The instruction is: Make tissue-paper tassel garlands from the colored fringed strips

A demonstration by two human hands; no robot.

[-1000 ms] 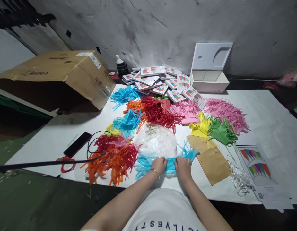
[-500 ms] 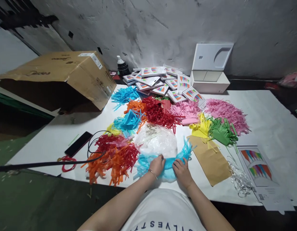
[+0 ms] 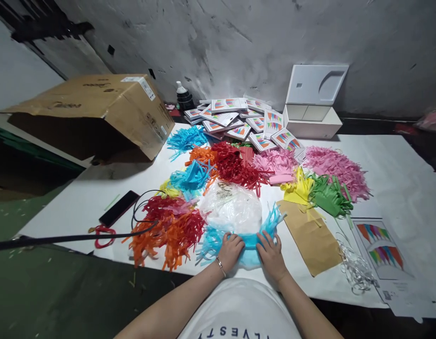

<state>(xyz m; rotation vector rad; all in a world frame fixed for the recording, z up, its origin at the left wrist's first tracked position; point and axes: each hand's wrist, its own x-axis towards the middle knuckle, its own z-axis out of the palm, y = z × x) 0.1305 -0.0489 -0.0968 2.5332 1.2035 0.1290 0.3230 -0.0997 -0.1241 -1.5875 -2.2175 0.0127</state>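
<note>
A strip of blue fringed tissue paper (image 3: 248, 241) lies across the near edge of the table, its cut strands spreading out to both sides. My left hand (image 3: 232, 250), with a bracelet at the wrist, has its fingers bent over the left part of the band. On the right part, the fingers of my right hand (image 3: 271, 253) curl over the paper. Both thumbs are mostly hidden. More light blue paper shows between the hands, towards my body. Just beyond the strip sits a clear plastic bag (image 3: 232, 207) with white contents.
Red and orange fringe (image 3: 168, 230), a phone (image 3: 119, 208) and a black cable (image 3: 72, 238) are left. A brown paper sheet (image 3: 309, 238), silver string (image 3: 357, 268) and printed card (image 3: 383, 249) are right. Stacked packs (image 3: 228, 104), a cardboard box (image 3: 108, 113) and white box (image 3: 311, 123) stand behind.
The fingers of both my hands have shifted slightly along the blue paper and now reach over its far side. The view has moved a little.
</note>
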